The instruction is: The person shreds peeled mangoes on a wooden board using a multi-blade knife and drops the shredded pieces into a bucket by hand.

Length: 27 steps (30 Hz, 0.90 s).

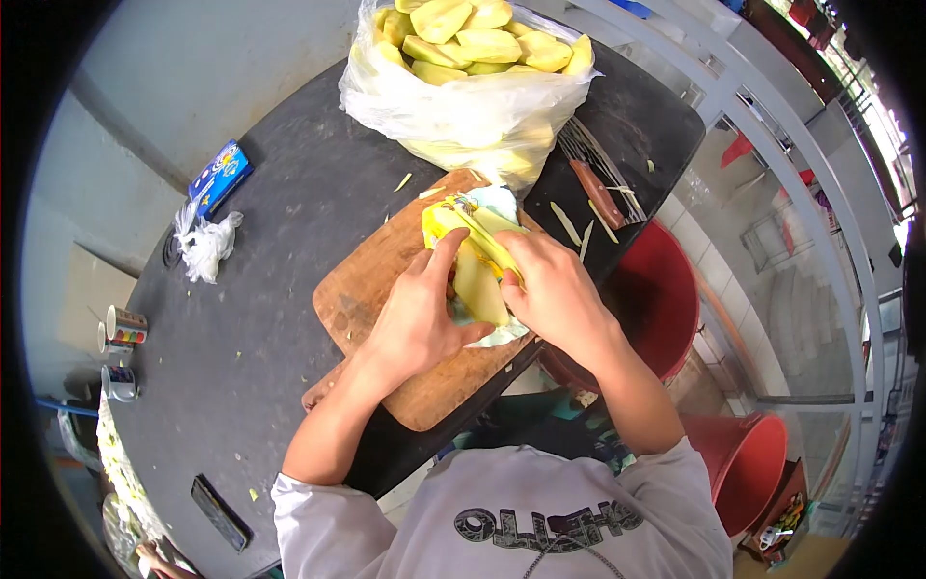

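The worktop (280, 318) is black, the chopping board (376, 280) brown, the buckets (666, 299) red, and the shirt (463, 492) pale with dark patterned lettering (547, 529).

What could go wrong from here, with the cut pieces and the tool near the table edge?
The brown wooden-handled tool lies close to the edge, above a red plastic bucket, so a bump might drop it. The open white plastic bag is heaped high; some pale yellow-green pieces may roll out. The smooth pale green piece between the left hand and right hand could slip.
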Available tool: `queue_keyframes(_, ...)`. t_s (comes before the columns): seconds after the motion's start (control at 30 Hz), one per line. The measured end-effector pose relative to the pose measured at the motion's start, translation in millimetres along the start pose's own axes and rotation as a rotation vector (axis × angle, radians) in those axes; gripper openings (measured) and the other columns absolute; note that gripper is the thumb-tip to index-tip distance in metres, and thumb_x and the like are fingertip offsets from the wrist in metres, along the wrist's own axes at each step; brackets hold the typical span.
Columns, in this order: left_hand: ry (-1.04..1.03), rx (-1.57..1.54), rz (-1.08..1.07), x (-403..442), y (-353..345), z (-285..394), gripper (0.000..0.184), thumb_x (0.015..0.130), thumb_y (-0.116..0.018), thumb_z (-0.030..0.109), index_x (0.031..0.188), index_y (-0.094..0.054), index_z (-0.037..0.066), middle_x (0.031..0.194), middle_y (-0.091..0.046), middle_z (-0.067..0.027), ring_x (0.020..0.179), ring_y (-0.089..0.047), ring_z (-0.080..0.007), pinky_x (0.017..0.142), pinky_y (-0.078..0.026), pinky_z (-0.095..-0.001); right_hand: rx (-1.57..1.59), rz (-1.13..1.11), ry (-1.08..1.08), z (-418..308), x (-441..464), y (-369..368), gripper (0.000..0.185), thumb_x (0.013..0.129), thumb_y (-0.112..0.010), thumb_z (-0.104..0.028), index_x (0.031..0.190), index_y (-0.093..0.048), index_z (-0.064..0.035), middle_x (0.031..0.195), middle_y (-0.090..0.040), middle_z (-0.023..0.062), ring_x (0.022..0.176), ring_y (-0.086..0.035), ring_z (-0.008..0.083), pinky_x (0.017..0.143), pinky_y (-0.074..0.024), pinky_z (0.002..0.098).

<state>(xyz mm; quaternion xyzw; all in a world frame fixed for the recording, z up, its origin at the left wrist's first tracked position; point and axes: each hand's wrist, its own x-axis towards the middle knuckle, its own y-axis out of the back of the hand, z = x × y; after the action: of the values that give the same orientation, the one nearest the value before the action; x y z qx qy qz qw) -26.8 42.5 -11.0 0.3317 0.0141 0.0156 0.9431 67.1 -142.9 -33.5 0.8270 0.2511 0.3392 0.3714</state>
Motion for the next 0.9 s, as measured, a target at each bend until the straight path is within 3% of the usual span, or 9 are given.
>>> queue_keyframes(0.13, 0.004, -0.012, 0.022, 1, -5, 0, 0.102, 0.068, -0.094, 0.012, 0.153, -0.039, 0.003, 0.126, -0.061, -0.0288, 0.107, -0.069, -0.0408, 0.092, -0.059, -0.0439, 0.167, 0.124, -0.067, 2, 2, 8, 0.035, 0.085, -0.07, 0.002, 0.119, -0.065, 0.0032, 0.104, -0.074, 0.0234, 0.092, -0.074, 0.0382, 0.083, -0.0593, 0.0414)
queue_keyframes(0.2, -0.003, -0.012, 0.108, 2, -10, -3, 0.1, 0.066, -0.097, 0.015, 0.151, -0.045, 0.003, 0.113, -0.068, -0.0182, 0.084, -0.069, -0.0234, 0.077, -0.061, -0.0337, 0.275, 0.102, -0.143, 7, 2, 9, 0.033, 0.086, -0.071, 0.002, 0.118, -0.066, 0.0032, 0.102, -0.075, 0.0218, 0.09, -0.075, 0.0333, 0.082, -0.0597, 0.0387)
queue_keyframes(0.3, -0.086, -0.027, 0.151, 3, -15, -9, 0.095, 0.067, -0.096, 0.013, 0.148, -0.048, 0.002, 0.116, -0.067, -0.0174, 0.084, -0.069, -0.0237, 0.077, -0.061, -0.0338, 0.372, 0.094, -0.224, 14, 1, 9, 0.031, 0.087, -0.072, 0.004, 0.117, -0.066, 0.0034, 0.096, -0.077, 0.0166, 0.086, -0.077, 0.0213, 0.078, -0.06, 0.0331)
queue_keyframes(0.4, -0.113, 0.013, 0.145, 1, -14, -5, 0.092, 0.066, -0.096, 0.011, 0.146, -0.05, 0.002, 0.117, -0.066, -0.0169, 0.086, -0.07, -0.0247, 0.078, -0.062, -0.0343, 0.353, 0.071, -0.246, 13, -1, 12, 0.031, 0.087, -0.072, 0.004, 0.117, -0.066, 0.0035, 0.097, -0.076, 0.0177, 0.087, -0.077, 0.0236, 0.079, -0.0597, 0.0333)
queue_keyframes(0.47, -0.139, 0.042, 0.148, 1, -19, -4, 0.089, 0.066, -0.095, 0.009, 0.144, -0.052, 0.002, 0.117, -0.066, -0.0167, 0.089, -0.071, -0.0253, 0.079, -0.062, -0.035, 0.362, 0.103, -0.223, 9, -2, 12, 0.029, 0.086, -0.071, 0.001, 0.114, -0.066, 0.0041, 0.099, -0.073, 0.0235, 0.091, -0.074, 0.0398, 0.079, -0.0581, 0.0421)
queue_keyframes(0.6, -0.174, 0.001, 0.162, 1, -26, -8, 0.071, 0.069, -0.091, 0.004, 0.133, -0.06, 0.002, 0.118, -0.067, -0.0163, 0.095, -0.073, -0.0265, 0.083, -0.061, -0.0372, 0.371, 0.139, -0.218, 7, -6, 8, 0.03, 0.086, -0.071, 0.0, 0.115, -0.066, 0.0032, 0.1, -0.073, 0.0232, 0.091, -0.073, 0.0406, 0.079, -0.058, 0.0428)
queue_keyframes(0.67, -0.266, 0.04, 0.211, 4, -29, -12, 0.064, 0.071, -0.091, 0.004, 0.129, -0.063, 0.003, 0.119, -0.067, -0.0162, 0.096, -0.073, -0.0271, 0.083, -0.061, -0.0376, 0.334, 0.113, -0.164, 6, -8, 11, 0.031, 0.089, -0.071, 0.003, 0.12, -0.067, 0.004, 0.098, -0.075, 0.0183, 0.086, -0.076, 0.0234, 0.08, -0.0595, 0.0333)
queue_keyframes(0.83, -0.383, 0.13, 0.265, 18, -25, -8, 0.053, 0.074, -0.09, 0.006, 0.122, -0.068, 0.005, 0.12, -0.068, -0.0156, 0.101, -0.072, -0.032, 0.087, -0.06, -0.0403, 0.505, 0.002, -0.175, 16, -12, 20, 0.033, 0.092, -0.071, 0.002, 0.125, -0.07, 0.004, 0.1, -0.076, 0.0136, 0.086, -0.073, 0.0164, 0.078, -0.0595, 0.0291)
queue_keyframes(0.9, -0.474, 0.215, 0.271, 26, -19, 0, 0.055, 0.073, -0.09, 0.008, 0.123, -0.068, 0.005, 0.121, -0.068, -0.0155, 0.109, -0.068, -0.0362, 0.091, -0.058, -0.0433, 0.662, -0.043, -0.277, 22, -12, 22, 0.033, 0.09, -0.072, 0.001, 0.123, -0.07, 0.0048, 0.092, -0.075, 0.02, 0.08, -0.073, 0.0191, 0.074, -0.0573, 0.0333)
